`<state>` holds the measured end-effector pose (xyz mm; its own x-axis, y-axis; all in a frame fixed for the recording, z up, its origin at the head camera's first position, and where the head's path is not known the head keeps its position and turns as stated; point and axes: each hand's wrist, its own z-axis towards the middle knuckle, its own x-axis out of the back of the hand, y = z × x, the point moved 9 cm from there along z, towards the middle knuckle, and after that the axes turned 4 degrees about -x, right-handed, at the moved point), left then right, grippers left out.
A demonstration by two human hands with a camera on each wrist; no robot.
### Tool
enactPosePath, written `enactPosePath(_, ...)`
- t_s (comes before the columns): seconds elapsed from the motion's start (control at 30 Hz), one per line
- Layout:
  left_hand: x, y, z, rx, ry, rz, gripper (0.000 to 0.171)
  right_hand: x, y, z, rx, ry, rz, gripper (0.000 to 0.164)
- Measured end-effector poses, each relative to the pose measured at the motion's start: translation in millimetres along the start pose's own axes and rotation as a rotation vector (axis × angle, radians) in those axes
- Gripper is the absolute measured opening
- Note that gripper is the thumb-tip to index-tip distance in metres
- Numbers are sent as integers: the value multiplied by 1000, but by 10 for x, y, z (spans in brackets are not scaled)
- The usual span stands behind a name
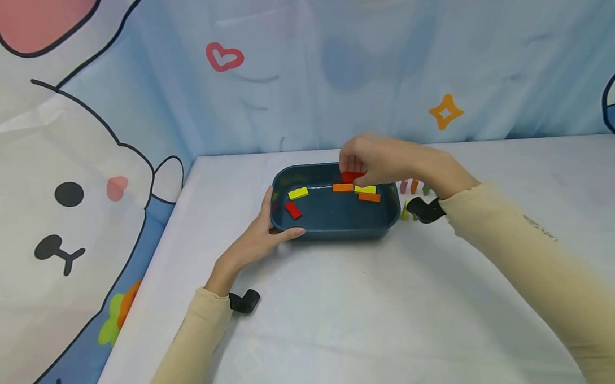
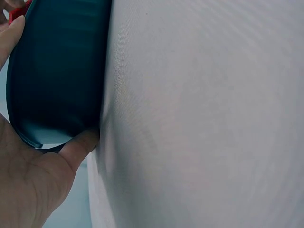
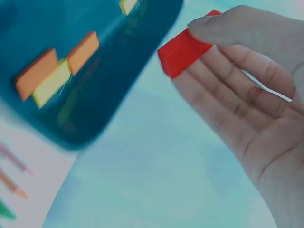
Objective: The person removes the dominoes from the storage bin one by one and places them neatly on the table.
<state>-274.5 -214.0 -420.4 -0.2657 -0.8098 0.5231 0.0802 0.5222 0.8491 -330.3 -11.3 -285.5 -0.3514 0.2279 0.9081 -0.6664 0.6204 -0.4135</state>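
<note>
A dark teal tub (image 1: 337, 221) stands on the white-covered table. My left hand (image 1: 252, 238) holds its left end, thumb along the front wall. Above the tub's far side, my right hand (image 1: 382, 160) pinches a red block (image 3: 183, 54) between thumb and fingertips. Inside the tub, two orange blocks, one left (image 1: 342, 188) and one right (image 1: 369, 197), lie close to a yellow block (image 1: 365, 189). Toward the left end are another yellow block (image 1: 298, 193) and a second red block (image 1: 293, 210). The left wrist view shows mostly the outer wall.
Several small crayon-like sticks, one of them orange (image 3: 12, 185), lie right of the tub, partly hidden by the right wrist in the head view. A blue cartoon-printed cloth (image 1: 311, 90) hangs behind the table and along its left side.
</note>
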Motion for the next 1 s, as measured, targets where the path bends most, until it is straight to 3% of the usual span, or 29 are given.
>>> enactPosePath(0.2,27,-35,-14,30,-4,21,125,229,297,-490,-40,130,150,26)
enactPosePath(0.3,41,-44,-29,38,1,29,125,266,552,-739,-105,193,202,27)
enactPosePath(0.43,62,-42,-41,39,5,34,125,254,956,-1076,-199,309,267,27)
enactPosePath(0.57,79,-26,-39,30,4,32,125,99,1291,-1328,-256,382,346,29)
enactPosePath(0.77,107,-34,-34,24,6,38,125,-260,1587,-1440,-334,370,464,29)
enactPosePath(1.0,91,-57,-30,34,2,28,125,-536,1657,-1346,-319,345,524,29)
